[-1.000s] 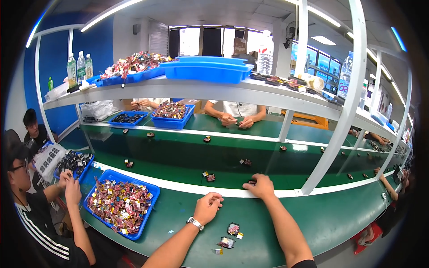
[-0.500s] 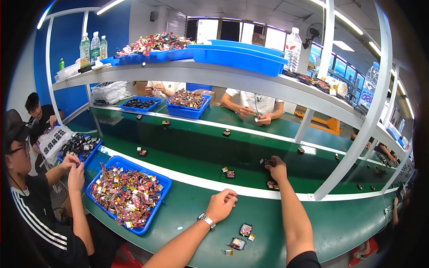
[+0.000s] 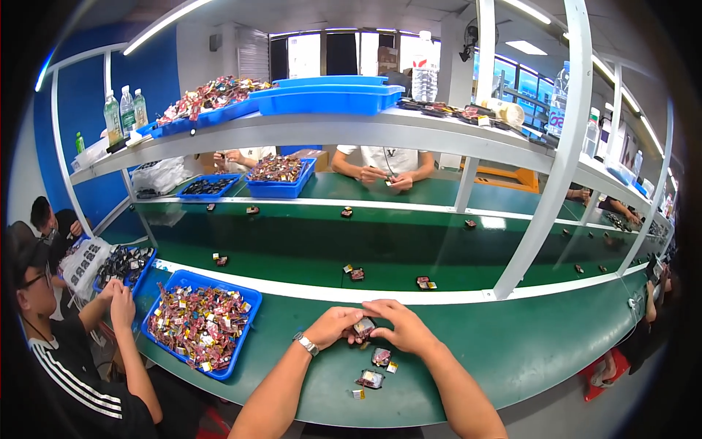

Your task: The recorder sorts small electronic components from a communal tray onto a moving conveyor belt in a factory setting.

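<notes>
Circuit-board module (image 3: 363, 328), one: grasped by my left grip (image 3: 333, 328), seemingly mid-work; right grip (image 3: 402, 329) alongside, hold unclear. Similar modules (image 3: 371, 379), two: towards desk's (image 3: 512, 358) near edge, seemingly pending.

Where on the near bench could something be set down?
Bare: the green bench right of the right forearm, below the white rail. Tighter: between the heaped blue tray and left forearm. Crowded: between the forearms, where the left hand holds a module, right hand at its edge, and two more modules lie nearer.

Green bench (image 3: 526, 336) | left: blue tray (image 3: 256, 298) | middle: two small electronic units (image 3: 371, 379)
</notes>
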A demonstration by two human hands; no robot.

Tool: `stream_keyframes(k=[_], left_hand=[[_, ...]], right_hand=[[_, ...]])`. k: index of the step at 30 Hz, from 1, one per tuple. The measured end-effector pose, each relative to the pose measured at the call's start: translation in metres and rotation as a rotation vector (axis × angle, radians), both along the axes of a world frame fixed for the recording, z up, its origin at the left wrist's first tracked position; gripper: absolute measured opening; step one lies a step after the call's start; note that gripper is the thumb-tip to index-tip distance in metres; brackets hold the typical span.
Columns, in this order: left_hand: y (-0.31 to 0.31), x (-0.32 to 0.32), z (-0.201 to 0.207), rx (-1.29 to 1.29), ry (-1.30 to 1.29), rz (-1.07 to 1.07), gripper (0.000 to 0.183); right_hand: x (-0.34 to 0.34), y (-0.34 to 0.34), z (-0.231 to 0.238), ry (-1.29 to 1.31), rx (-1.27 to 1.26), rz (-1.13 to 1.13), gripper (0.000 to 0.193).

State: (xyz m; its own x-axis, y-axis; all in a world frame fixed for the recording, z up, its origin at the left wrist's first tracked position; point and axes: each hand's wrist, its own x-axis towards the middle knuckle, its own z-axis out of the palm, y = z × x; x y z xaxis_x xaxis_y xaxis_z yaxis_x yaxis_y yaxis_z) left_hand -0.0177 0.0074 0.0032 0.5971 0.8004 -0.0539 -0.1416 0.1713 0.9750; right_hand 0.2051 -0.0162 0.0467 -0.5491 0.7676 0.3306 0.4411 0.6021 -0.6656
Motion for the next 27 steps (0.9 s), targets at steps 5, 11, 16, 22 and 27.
stream_keyframes(k=[5, 11, 16, 22, 27], left_hand=[[-0.003, 0.007, -0.004, 0.004, 0.001, 0.11, 0.034], [-0.009, 0.012, 0.004, 0.015, 0.012, 0.186, 0.033], [-0.009, 0.015, 0.006, 0.032, 0.047, 0.198, 0.03], [-0.007, 0.011, 0.003, 0.019, 0.003, 0.167, 0.032], [-0.007, 0.006, 0.004, 0.085, -0.052, 0.037, 0.04]], right_hand=[[0.0, 0.0, -0.004, -0.035, 0.269, 0.079, 0.042], [0.003, 0.007, -0.014, -0.002, 0.304, 0.019, 0.021], [0.0, 0.009, -0.018, -0.029, 0.301, -0.001, 0.014], [-0.002, 0.011, -0.026, 0.059, 0.204, -0.04, 0.011], [-0.007, 0.007, -0.028, 0.082, 0.128, -0.096, 0.01]])
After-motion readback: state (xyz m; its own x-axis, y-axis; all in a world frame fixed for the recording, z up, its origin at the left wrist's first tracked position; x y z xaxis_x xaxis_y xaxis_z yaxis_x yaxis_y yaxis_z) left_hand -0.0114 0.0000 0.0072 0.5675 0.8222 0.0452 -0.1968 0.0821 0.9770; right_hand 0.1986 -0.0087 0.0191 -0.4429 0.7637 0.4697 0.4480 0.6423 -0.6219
